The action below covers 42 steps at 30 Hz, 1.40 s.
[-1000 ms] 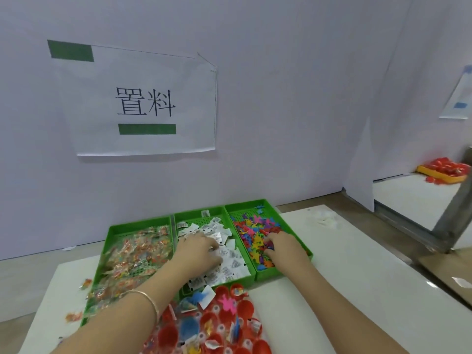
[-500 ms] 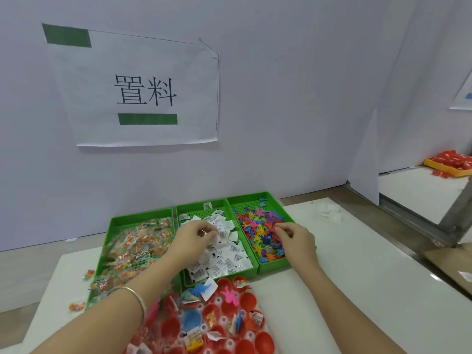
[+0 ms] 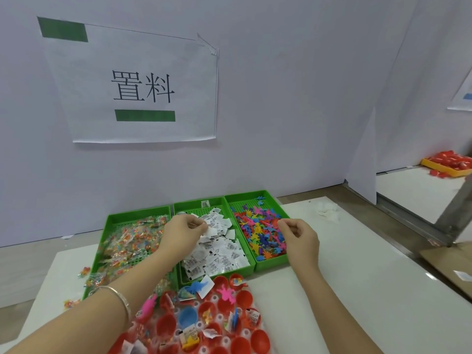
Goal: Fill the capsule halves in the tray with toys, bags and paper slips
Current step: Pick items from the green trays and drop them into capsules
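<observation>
Your left hand [image 3: 182,237] pinches a slip [image 3: 210,231] over its bin [image 3: 240,271]. Your right hand [image 3: 302,240] curls above the toys [image 3: 258,231]; I cannot tell if it grips one.

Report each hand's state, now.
Left hand: pinches a slip.
Right hand: curled above the toys; whether it holds one cannot be told.

Both bare forearms reach forward, well apart. The left hand [image 3: 184,236] curls its fingers, thumb and fingertips pinching a slip [image 3: 210,231]. The right hand [image 3: 302,238] is curled too, thumb meeting forefinger; whether it holds anything cannot be told.
</observation>
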Motion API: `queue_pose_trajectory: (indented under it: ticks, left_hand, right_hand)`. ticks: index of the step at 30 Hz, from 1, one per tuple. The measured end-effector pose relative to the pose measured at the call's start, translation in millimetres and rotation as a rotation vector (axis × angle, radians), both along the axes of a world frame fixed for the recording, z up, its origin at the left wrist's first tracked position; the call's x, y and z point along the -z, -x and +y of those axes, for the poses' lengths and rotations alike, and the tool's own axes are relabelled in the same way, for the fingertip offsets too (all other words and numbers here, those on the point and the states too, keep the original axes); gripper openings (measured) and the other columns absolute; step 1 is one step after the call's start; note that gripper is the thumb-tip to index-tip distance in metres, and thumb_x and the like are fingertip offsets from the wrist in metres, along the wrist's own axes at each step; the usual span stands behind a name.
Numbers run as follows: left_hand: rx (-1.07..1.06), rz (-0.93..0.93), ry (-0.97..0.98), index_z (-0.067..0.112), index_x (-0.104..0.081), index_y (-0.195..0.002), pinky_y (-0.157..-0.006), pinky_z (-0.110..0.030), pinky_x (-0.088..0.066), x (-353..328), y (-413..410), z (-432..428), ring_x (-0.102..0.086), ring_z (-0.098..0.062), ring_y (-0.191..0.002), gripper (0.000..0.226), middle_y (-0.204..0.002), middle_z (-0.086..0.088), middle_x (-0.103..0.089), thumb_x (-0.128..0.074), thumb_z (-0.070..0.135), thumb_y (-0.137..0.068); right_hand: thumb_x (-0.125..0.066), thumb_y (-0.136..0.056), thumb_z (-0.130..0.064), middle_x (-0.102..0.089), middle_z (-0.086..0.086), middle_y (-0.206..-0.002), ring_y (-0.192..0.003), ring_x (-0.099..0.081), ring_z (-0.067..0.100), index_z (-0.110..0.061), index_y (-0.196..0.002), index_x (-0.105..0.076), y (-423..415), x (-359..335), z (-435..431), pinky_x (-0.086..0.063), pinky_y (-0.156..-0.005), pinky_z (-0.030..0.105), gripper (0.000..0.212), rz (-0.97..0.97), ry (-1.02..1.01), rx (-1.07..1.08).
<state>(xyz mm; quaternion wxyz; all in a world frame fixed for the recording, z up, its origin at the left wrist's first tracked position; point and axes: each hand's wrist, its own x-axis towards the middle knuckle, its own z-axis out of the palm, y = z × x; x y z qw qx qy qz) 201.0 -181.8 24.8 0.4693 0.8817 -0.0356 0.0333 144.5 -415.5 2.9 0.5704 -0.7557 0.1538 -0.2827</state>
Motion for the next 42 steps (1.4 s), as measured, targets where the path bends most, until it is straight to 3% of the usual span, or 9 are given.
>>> queue_pose_trajectory:
  ticks: [2,7,10,16,20,28,32,36,42]
  left_hand:
    - [-0.005,0.052,0.111,0.021,-0.069,-0.084,-0.046,-0.019,-0.042,-6.8,5.6,-4.9,-0.068,-0.015,-0.073,0.009,-0.083,0.001,-0.071,-0.065,0.020,-0.091]
    - [0.132,0.197,0.408,0.016,-0.071,-0.086,-0.065,-0.024,-0.047,-26.4,29.1,-34.9,-0.072,-0.013,-0.074,0.005,-0.087,-0.004,-0.074,-0.068,0.014,-0.089]
    - [0.206,0.265,0.517,0.012,-0.073,-0.092,-0.064,-0.021,-0.048,-30.0,39.2,-49.6,-0.073,-0.016,-0.079,0.007,-0.086,-0.006,-0.076,-0.067,0.014,-0.090]
    - [0.228,0.345,0.603,0.009,-0.072,-0.092,-0.072,-0.029,-0.049,-24.8,45.3,-57.3,-0.073,-0.021,-0.081,0.010,-0.084,-0.010,-0.076,-0.063,0.012,-0.090]
    - [0.220,0.348,0.624,0.006,-0.073,-0.091,-0.071,-0.028,-0.049,-25.4,46.5,-58.1,-0.073,-0.023,-0.081,0.014,-0.085,-0.014,-0.075,-0.060,0.012,-0.091]
    - [0.192,0.162,0.247,0.026,-0.070,-0.099,-0.069,-0.020,-0.049,-29.2,36.2,-4.0,-0.072,-0.007,-0.079,0.014,-0.087,0.006,-0.076,-0.069,0.018,-0.088]
    - [-0.049,0.050,-0.203,0.028,-0.068,-0.106,-0.084,-0.031,-0.053,-15.3,16.0,69.1,-0.065,-0.008,-0.091,0.022,-0.100,0.012,-0.070,-0.065,0.014,-0.089]
    - [0.101,0.184,-0.580,0.037,-0.067,-0.109,-0.083,-0.030,-0.050,-4.1,17.1,114.9,-0.061,-0.016,-0.095,0.032,-0.103,0.008,-0.063,-0.077,0.037,-0.079]
    - [0.129,0.043,-0.646,0.023,-0.074,-0.092,-0.078,-0.025,-0.049,1.6,21.6,114.7,-0.060,-0.008,-0.083,0.012,-0.091,0.009,-0.065,-0.066,0.032,-0.090]
  right_hand:
    - [-0.070,-0.086,-0.018,-0.071,-0.011,-0.078,-0.079,-0.066,0.005,-0.031,-0.081,-0.068,8.2,-2.7,14.8,-0.051,-0.068,0.014,0.014,-0.037,-0.092,-0.080]
    - [-0.075,-0.079,-0.006,-0.075,0.004,-0.080,-0.068,-0.067,0.008,-0.018,-0.084,-0.075,20.4,-6.0,51.3,-0.051,-0.059,0.017,0.013,-0.063,-0.499,-0.351]
    - [-0.078,-0.071,-0.014,-0.074,0.007,-0.079,-0.068,-0.066,0.012,-0.014,-0.086,-0.075,24.0,-6.0,55.2,-0.051,-0.057,0.020,0.015,-0.082,-0.632,-0.363]
    - [-0.077,-0.069,-0.024,-0.072,0.002,-0.075,-0.067,-0.064,0.011,-0.017,-0.101,-0.068,26.6,-5.3,50.6,-0.051,-0.057,0.020,0.034,-0.081,-0.635,-0.336]
    - [-0.072,-0.084,-0.018,-0.072,0.004,-0.080,-0.071,-0.065,0.014,-0.020,-0.091,-0.075,25.2,-3.5,54.8,-0.051,-0.058,0.021,0.008,-0.067,-0.503,-0.353]
    - [-0.070,-0.083,-0.015,-0.074,0.006,-0.076,-0.064,-0.070,0.019,-0.008,-0.090,-0.070,20.6,-5.4,48.7,-0.054,-0.050,0.023,0.010,-0.193,-0.543,-0.240]
    - [-0.068,-0.085,-0.010,-0.073,0.008,-0.074,-0.063,-0.070,0.019,-0.004,-0.094,-0.067,17.2,-5.3,33.2,-0.054,-0.051,0.022,0.011,-0.213,-0.588,-0.170]
    - [-0.068,-0.085,-0.010,-0.073,0.008,-0.074,-0.062,-0.070,0.018,-0.006,-0.095,-0.067,15.0,-3.2,30.8,-0.054,-0.051,0.022,0.011,-0.214,-0.602,-0.152]
    - [-0.069,-0.083,-0.010,-0.072,0.003,-0.069,-0.058,-0.068,0.015,-0.007,-0.093,-0.066,17.8,-1.3,41.3,-0.055,-0.052,0.022,0.010,-0.236,-0.612,-0.170]
